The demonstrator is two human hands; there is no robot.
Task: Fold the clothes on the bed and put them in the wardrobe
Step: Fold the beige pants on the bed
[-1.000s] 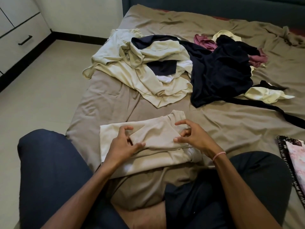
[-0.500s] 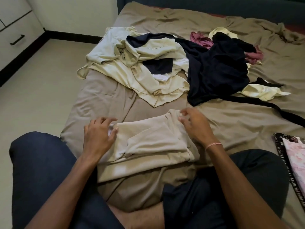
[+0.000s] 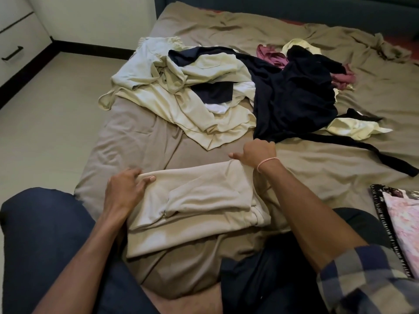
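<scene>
Head view: the half-folded beige garment [image 3: 204, 200] on the bed [image 3: 140, 150], lower centre of frame, looks soft, light and floppy, best taken at its far corners, where left hand [image 3: 125, 189] and right hand [image 3: 257, 152] pinch it with curled fingers.

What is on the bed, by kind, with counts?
beige garment, partly folded: 1
unfolded clothes heap, too tangled to split into pieces: 1
patterned item at the right edge: 1
Total: 3

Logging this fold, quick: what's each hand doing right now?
Left hand: grips the far left corner of the beige garment.
Right hand: pinches its far right corner.
</scene>
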